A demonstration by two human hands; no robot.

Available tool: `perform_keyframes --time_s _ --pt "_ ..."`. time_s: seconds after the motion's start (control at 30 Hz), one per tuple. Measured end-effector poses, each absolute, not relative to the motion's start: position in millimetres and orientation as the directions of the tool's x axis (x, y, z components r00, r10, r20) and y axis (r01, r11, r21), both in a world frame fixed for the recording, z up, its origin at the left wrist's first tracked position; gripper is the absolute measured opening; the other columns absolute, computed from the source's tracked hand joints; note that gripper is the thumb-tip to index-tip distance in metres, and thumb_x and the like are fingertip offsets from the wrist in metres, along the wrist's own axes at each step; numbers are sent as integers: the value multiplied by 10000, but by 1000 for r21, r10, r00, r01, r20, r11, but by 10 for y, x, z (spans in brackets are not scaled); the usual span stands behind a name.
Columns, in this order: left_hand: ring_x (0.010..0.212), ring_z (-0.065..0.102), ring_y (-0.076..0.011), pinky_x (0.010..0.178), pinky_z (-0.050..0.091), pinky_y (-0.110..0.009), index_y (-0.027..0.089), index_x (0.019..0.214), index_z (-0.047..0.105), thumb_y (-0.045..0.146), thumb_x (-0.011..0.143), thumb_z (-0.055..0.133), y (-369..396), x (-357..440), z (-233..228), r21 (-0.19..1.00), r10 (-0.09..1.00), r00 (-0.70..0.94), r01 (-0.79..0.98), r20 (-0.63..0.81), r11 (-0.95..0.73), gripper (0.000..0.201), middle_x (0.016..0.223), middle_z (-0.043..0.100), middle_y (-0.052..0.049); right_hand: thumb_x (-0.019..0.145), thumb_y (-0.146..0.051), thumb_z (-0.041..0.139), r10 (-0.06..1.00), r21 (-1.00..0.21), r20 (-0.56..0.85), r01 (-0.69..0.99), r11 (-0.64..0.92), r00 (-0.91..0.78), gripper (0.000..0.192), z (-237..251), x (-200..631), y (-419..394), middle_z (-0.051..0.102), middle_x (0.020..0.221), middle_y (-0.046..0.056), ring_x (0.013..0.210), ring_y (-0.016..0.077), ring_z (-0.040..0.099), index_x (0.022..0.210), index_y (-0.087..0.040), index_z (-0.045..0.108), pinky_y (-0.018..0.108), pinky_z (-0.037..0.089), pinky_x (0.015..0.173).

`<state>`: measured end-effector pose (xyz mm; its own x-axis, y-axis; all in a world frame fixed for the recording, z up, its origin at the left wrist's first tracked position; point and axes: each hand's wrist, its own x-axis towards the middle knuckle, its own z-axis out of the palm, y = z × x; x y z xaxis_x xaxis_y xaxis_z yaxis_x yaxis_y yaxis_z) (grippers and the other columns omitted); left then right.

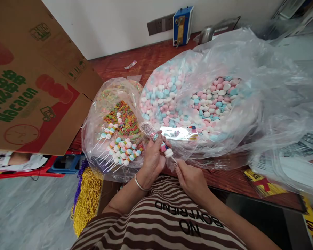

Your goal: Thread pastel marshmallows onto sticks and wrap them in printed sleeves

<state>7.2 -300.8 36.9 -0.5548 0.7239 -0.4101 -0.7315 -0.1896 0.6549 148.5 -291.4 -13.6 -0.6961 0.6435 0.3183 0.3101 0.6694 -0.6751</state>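
My left hand (pixel 154 152) is closed round a clear printed wrapper (pixel 148 131) and the candy end of a marshmallow skewer (pixel 169 152). Between the fingers and thumb of my right hand (pixel 189 177) the white stick of that same skewer is pinched. Left of my hands, a pile of finished marshmallow skewers (pixel 123 151) with white sticks lies on a clear bag of coloured candy rings (pixel 125 119). Beyond my hands sits a big clear bag of pink, white and blue marshmallows (pixel 214 100). A shiny stack of wrappers (pixel 178 133) rests against its near side.
A large cardboard carton (pixel 41 86) stands at the left. Against the wall is a blue device (pixel 182 26) near a socket strip (pixel 160 25). Loose plastic film (pixel 281 104) and a clear tub (pixel 289 166) are at the right. Yellow tassels (pixel 87 201) hang below the reddish table (pixel 143 59).
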Motion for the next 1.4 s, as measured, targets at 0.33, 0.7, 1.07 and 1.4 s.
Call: perform_keyframes --time_s 0.33,0.7,1.07,1.4 --pt "827 696 -131 789 570 -272 164 1052 670 307 859 768 -2924 -168 329 567 724 -535 -788 -437 -240 260 932 696 -25 1026 -157 510 423 -242 658 357 902 -623 187 -72 1404 -2800 647 610 29 541 159 525 1012 -108 690 335 313 582" --pt "510 443 -18 570 457 -152 171 1015 656 291 920 722 -2781 -106 357 465 850 -470 -823 -239 -325 166 654 445 81 1013 -465 486 566 -875 -188 -125 -468 -802 297 98 1325 -2857 348 438 -128 310 73 243 847 -223 532 225 256 380" --pt "783 662 -115 769 545 -254 176 1029 659 405 829 801 -2855 134 339 583 830 -443 -792 -339 -185 336 864 655 -4 950 -278 552 805 -857 357 175 484 -474 154 -70 1370 -2726 675 732 36 625 154 598 883 -191 660 273 428 608" --pt "562 548 -33 624 508 -140 184 950 653 267 939 689 -2754 -192 589 506 790 -520 -801 -324 -319 92 659 516 67 984 -481 533 516 -807 -201 -158 -570 -832 315 87 1377 -2750 283 500 -122 372 73 199 928 -200 663 216 273 388"
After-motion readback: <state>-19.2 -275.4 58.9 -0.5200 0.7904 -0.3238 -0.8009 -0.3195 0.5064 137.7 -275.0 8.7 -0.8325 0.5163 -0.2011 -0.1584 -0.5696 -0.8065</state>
